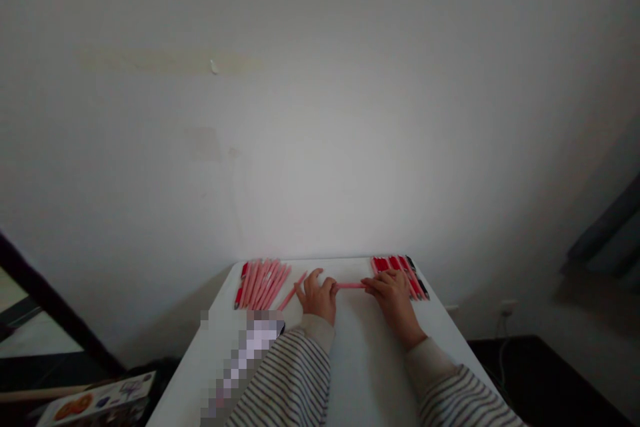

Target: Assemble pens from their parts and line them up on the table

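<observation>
My left hand (318,297) and my right hand (395,295) rest on a white table (365,360), both closed round the ends of one pink pen (350,285) that lies level between them. A row of several pink pen bodies (263,282) lies to the left of my left hand, and one more pink pen (291,293) lies slanted right beside it. Several red pen caps and pens (400,271) lie in a group just behind my right hand. Both arms wear striped sleeves.
The table stands against a plain white wall (320,113). A blurred patch (245,360) covers something on the table's near left. A colourful box (97,400) lies on the floor at bottom left. The floor to the right is dark.
</observation>
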Motion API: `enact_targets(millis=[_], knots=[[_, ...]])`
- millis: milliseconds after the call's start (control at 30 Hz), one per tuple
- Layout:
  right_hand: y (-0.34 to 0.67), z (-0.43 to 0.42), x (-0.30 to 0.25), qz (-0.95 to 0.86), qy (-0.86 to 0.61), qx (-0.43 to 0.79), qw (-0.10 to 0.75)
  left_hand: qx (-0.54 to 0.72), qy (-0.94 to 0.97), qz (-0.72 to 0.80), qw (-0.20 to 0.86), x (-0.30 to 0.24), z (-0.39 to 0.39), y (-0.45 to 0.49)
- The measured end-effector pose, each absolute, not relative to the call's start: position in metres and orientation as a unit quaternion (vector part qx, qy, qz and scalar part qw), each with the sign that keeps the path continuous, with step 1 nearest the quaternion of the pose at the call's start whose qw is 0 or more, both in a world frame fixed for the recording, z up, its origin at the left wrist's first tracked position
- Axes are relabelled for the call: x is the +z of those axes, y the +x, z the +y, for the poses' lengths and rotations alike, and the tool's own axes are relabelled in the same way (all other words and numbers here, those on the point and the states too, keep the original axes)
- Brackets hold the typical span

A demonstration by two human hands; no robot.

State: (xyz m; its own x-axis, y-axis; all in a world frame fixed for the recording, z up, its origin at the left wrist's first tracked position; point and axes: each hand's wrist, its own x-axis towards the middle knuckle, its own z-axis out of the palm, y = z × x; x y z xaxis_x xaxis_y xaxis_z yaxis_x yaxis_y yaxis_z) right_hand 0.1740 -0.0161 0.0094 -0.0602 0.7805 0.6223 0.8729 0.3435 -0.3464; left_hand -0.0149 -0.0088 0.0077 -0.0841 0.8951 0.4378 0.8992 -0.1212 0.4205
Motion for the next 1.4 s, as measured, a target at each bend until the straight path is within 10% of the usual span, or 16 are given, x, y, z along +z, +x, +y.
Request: enact_targets(millis=[1400], knots=[[0.180, -0.009, -0.002, -0.699, -0.585, -0.060, 0.407, -0.343, -0.688, -0.639, -0.019, 0.011, -0.011, -0.015]])
